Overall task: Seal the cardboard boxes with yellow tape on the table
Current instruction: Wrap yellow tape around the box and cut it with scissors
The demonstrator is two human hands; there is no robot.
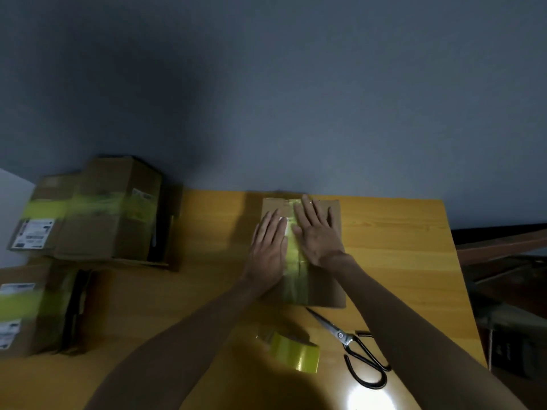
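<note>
Dim room, blue-grey wall (266, 84) behind a yellow wood desk (399, 247). Cardboard box (331, 279) sits mid-desk near the far edge, top flaps down, and a yellow tape strip (294, 255) runs lengthwise down the centre seam. Both hands are flat on the box top: left hand (268, 247) just left of the strip, right hand (318, 235) on its right edge and slightly further forward. Fingers (307, 211) are straight and spread, pressing down and gripping nothing. Yellow tape roll (299, 355) lies on the desk at the near edge, between the forearms. Black-handled scissors (352, 341) lie just right of the roll, blades pointing toward the box. Taped boxes (88, 208) are stacked on the left, blurred, and another taped box (29, 309) sits nearer.
</note>
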